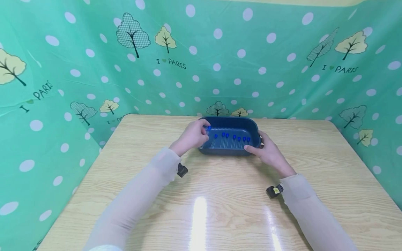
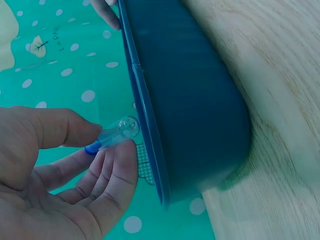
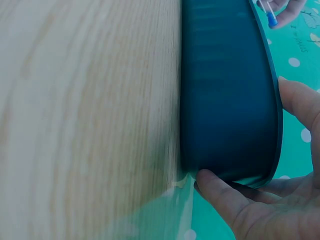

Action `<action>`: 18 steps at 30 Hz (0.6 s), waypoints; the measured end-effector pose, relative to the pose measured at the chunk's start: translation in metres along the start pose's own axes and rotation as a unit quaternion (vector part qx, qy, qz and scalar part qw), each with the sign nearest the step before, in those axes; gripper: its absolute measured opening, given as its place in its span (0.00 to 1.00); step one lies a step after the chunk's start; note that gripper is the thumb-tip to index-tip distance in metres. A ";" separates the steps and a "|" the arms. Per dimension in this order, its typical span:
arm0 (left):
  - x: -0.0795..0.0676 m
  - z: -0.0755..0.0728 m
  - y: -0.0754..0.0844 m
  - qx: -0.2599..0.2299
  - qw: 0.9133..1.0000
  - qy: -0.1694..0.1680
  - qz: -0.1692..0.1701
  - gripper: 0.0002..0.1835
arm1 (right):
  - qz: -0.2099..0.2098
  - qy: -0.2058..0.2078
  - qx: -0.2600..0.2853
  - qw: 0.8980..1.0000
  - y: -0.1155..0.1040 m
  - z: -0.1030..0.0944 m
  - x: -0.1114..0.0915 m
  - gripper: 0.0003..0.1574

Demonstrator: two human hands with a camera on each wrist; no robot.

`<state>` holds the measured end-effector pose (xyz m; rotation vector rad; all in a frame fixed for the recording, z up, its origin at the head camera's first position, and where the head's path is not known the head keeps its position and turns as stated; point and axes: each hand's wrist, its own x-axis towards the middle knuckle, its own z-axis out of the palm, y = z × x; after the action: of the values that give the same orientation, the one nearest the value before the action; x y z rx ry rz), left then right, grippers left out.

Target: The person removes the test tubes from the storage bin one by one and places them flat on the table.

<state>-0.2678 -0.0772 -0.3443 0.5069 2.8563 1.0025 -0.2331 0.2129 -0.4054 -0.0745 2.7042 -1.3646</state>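
My left hand (image 1: 194, 135) is over the left end of a dark blue plastic bin (image 1: 225, 152), pinching a clear test tube (image 2: 118, 133) with a blue cap between thumb and fingers. In the left wrist view, its rounded glass end points toward the bin's rim. Several similar blue-capped test tubes (image 1: 234, 138) lie side by side inside the bin, caps toward the far side. At the bin's right end, my right hand (image 1: 270, 152) grips the wall. Its thumb lies at the rim and its fingers press the outside, as the right wrist view shows.
The bin stands at the back of a light wood-grain table (image 1: 232, 205), close to the far edge. A green curtain (image 1: 194, 87) with white dots and trees hangs behind and along the sides. Black wrist cameras (image 1: 182, 170) are strapped at both sleeves.
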 end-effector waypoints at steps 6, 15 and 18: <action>-0.005 -0.003 -0.004 0.000 1.000 0.001 -0.004 0.25 | -0.001 0.001 -0.002 1.000 0.000 0.001 0.000 0.62; -0.008 -0.007 -0.012 -0.017 1.000 -0.003 -0.021 0.26 | 0.001 0.001 -0.003 1.000 0.000 0.000 0.000 0.61; -0.008 -0.010 -0.015 -0.022 0.999 0.001 -0.025 0.25 | 0.002 0.001 -0.002 1.000 0.000 -0.001 0.001 0.62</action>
<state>-0.2661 -0.0972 -0.3463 0.4283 2.8270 1.0546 -0.2339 0.2136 -0.4054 -0.0688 2.7074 -1.3606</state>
